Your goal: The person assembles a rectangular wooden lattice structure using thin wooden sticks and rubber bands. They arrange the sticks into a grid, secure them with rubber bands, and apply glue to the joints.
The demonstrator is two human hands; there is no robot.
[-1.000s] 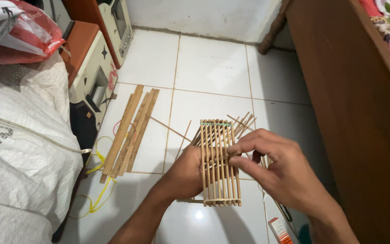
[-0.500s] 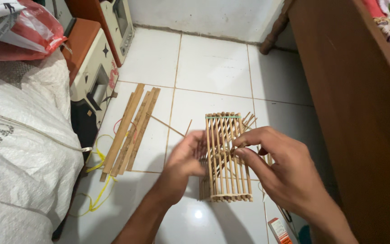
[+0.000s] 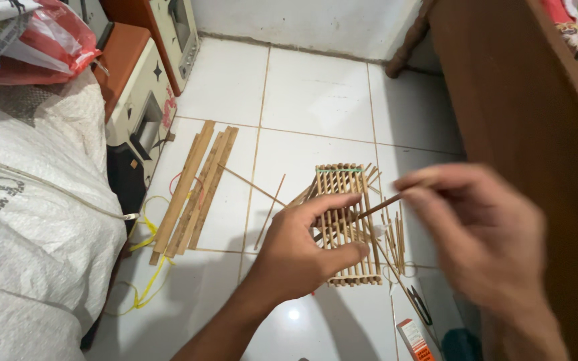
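My left hand (image 3: 302, 249) grips a small box-like frame (image 3: 346, 224) built of thin bamboo sticks, held just above the white tiled floor (image 3: 302, 100). Thumb and fingers wrap its left side and lower edge. My right hand (image 3: 479, 241) is raised to the right of the frame, blurred, and pinches a single thin bamboo stick (image 3: 369, 210) whose far end points into the frame. Loose thin sticks (image 3: 396, 234) lie on the floor right of the frame.
Several flat bamboo slats (image 3: 195, 187) lie in a bundle on the tiles at left. A white woven sack (image 3: 28, 220) fills the left side, with yellow cord (image 3: 145, 267) beside it. A brown wooden panel (image 3: 523, 113) stands at right. Scissors (image 3: 419, 307) and a small carton (image 3: 413, 337) lie near the bottom.
My right hand has lifted away from the frame to the right and now holds one thin stick. My left hand has shifted its grip on the frame's left side.
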